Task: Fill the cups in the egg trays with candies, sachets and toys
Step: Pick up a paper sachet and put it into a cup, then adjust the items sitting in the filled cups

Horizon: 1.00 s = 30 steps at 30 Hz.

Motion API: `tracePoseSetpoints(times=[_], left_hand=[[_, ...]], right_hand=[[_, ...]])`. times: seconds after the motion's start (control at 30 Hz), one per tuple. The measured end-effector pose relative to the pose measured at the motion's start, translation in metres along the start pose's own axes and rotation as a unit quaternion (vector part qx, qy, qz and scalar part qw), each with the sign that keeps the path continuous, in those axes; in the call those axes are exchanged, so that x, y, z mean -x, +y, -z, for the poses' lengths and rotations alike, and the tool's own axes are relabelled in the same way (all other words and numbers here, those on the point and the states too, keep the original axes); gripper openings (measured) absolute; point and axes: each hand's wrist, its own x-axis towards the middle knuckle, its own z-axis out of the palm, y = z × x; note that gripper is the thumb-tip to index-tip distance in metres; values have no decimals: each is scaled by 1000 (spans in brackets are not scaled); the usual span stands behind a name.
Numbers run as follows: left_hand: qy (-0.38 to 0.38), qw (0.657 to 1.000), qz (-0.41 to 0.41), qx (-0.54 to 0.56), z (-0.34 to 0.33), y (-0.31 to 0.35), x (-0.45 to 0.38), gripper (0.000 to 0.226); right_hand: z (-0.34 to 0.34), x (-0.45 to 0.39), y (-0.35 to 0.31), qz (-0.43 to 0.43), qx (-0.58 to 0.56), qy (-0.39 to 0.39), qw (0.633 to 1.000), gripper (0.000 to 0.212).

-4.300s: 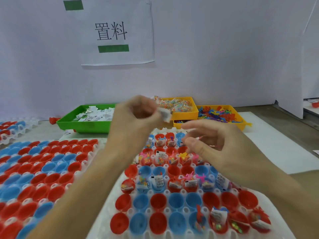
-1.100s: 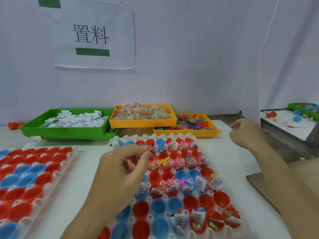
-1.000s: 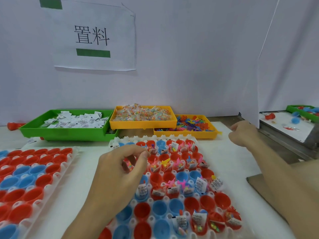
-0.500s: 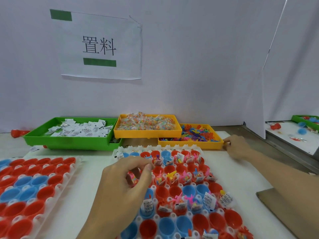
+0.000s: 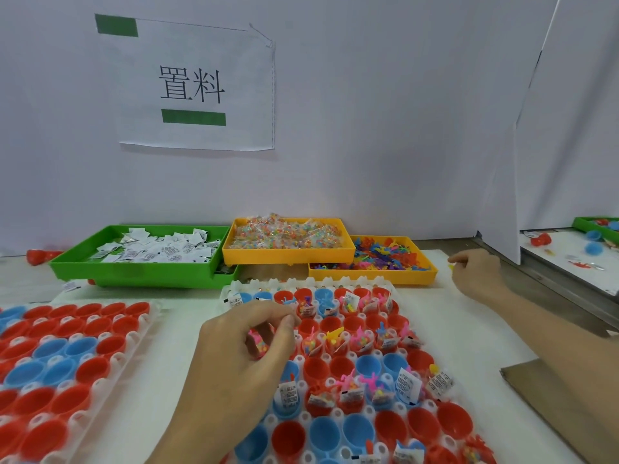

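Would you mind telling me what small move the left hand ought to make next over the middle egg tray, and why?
Probably lower the left hand a little and drop its candy packet into a cup below. The fingers are curled round the small packet just above the middle egg tray, where many cups are unfilled. The right hand is off by the toy tray.

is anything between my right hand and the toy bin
Nothing visible. The right hand sits on bare table just right of the toy bin, beside its right wall, with no object in the gap. It pinches something small and yellow; the bin's open top is unobstructed.
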Motion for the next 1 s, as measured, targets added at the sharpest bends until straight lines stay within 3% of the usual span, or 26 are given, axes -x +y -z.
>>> tracePoseSetpoints(times=[0.07,0.17,0.37,0.53,0.67,0.77,1.0], left_hand=[[1,1000,-5,3,0,1,0,20],[3,1000,-4,14,1,0,0,22],[1,998,32,61,0,-3,-1,26],[-22,991,49,120,-3,2,0,14],[-29,986,40,157,-5,7,2,23],[-21,989,28,147,-6,5,3,12],[-80,989,42,118,-2,2,3,19]], right_hand=[[8,6,-13,-8,-74,36,997,28],[20,25,-45,-17,-217,31,976,23],[44,120,-116,72,-416,-101,901,14],[59,187,-154,162,-405,-221,872,11],[61,215,-164,184,-426,-294,836,11],[56,222,-164,204,-407,-291,841,11],[58,218,-158,263,-336,-272,862,9]])
